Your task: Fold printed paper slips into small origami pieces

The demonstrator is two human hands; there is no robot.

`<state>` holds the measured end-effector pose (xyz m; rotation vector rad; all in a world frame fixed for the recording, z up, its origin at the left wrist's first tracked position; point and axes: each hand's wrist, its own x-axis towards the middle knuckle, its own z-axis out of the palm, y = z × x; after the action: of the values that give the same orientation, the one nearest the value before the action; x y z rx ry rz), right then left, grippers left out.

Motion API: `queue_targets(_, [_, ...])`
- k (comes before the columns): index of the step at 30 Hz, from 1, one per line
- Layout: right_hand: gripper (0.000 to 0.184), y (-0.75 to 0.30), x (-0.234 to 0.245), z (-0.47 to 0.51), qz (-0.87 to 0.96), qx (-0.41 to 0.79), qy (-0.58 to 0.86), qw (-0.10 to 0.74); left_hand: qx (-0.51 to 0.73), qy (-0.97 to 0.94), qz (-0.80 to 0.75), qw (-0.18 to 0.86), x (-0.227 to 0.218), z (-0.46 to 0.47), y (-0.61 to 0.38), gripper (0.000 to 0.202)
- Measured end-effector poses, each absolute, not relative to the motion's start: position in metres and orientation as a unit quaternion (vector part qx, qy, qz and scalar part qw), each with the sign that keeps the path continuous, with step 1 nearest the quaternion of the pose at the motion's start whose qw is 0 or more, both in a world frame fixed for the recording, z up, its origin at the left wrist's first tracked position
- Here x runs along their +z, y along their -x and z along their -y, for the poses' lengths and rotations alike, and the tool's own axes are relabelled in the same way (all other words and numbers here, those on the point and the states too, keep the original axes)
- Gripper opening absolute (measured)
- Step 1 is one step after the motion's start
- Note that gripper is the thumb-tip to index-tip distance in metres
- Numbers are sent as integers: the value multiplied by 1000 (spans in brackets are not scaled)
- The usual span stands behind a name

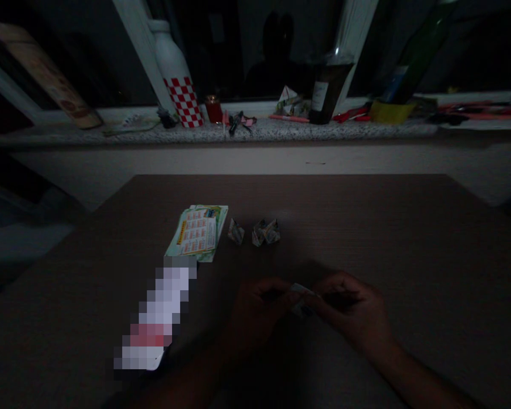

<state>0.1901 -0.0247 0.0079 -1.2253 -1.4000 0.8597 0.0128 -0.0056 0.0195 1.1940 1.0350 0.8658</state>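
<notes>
In dim light, my left hand [259, 307] and my right hand [351, 309] meet over the brown table [387, 238], both pinched on a small folded piece of paper [300, 298] held between their fingertips. Farther out on the table lie two finished folded paper shapes, a small one [235, 232] and a larger one [266, 232]. Left of them rests a stack of printed paper sheets [198, 232].
A blurred-out oblong object [155, 318] lies at the front left. On the stone windowsill [196, 133] stand a red-and-white checked bottle [176, 74], a small red jar [213, 108], a dark bottle [327, 88], a green bottle [413, 57], pens and paper scraps.
</notes>
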Motion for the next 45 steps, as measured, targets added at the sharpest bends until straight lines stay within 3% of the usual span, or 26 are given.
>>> queue_targets(7, [17,-186,8,24,614,422,485,457,389,-524,-467,597,19,8,-14,15])
queue_targets(20, [14,-191,13,27,546,524,462,462,412,-508,-461,601,21,6,-15,11])
queue_targets(31, [21,-193,16,26,562,494,465,474,418,-480,-469,613,27,5,-14,10])
queue_targets(41, [21,-194,12,24,544,474,481,499,364,-465,-451,669,18,4,-13,27])
queue_targets(45, [21,-194,13,23,542,466,483,505,349,-479,-467,656,15,4,-13,21])
